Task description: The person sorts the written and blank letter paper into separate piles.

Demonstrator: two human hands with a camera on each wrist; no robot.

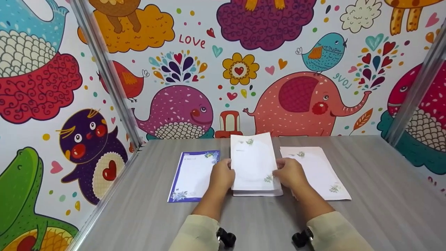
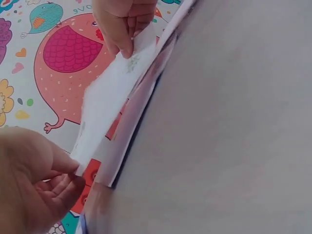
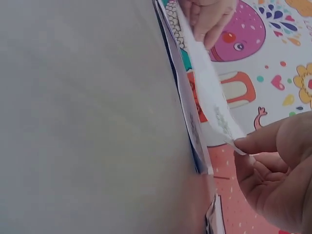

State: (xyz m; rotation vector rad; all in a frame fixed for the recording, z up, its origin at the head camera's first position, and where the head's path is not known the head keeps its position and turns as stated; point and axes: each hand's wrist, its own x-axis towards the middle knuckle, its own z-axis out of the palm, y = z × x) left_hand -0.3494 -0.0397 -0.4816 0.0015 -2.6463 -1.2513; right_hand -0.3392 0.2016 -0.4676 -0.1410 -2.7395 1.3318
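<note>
A white sheet of paper (image 1: 253, 164) with small green floral prints is held up between both hands, above a stack of paper (image 1: 258, 192) in the middle of the table. My left hand (image 1: 222, 175) pinches its left edge, thumb and fingers meeting on the paper in the left wrist view. On the opposite edge, my right hand (image 1: 291, 173) pinches the sheet between thumb and forefinger, plain in the right wrist view. From the wrist views, a gap separates the raised sheet from the stack below.
To the left lies a sheet with a blue floral border (image 1: 193, 177). Pale pinkish paper with green floral prints (image 1: 318, 174) lies to the right. The grey table (image 1: 139, 216) meets cartoon-printed wall panels (image 1: 195, 115) at its back and left side.
</note>
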